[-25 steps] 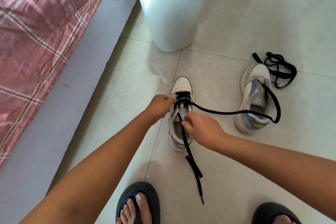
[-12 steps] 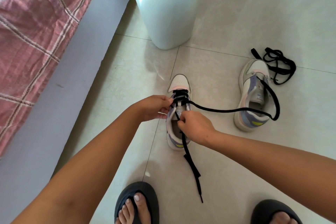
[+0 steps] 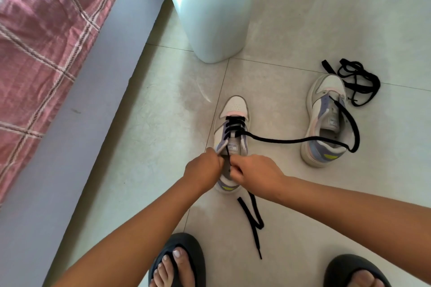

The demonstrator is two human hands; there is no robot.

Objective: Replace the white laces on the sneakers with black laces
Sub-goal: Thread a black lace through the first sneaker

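Centrally, the near sneaker (image 3: 233, 128) carries the black lace (image 3: 275, 139) through its front eyelets; the left hand (image 3: 203, 170) grips its side flap, the right hand (image 3: 254, 173) pinches the lace. At two o'clock lie the second sneaker (image 3: 323, 121) and a spare lace (image 3: 359, 81).

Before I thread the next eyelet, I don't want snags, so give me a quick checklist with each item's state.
1. Right hand pinches the black lace: ok.
2. Left hand steadies the near sneaker at its eyelet flap: ok.
3. Other lace end lies clear of the far sneaker: not ok, draped over it.
4. Lace tip aimed at the next eyelet: cannot tell, fingers hide it.
5. Spare black lace within view: ok.
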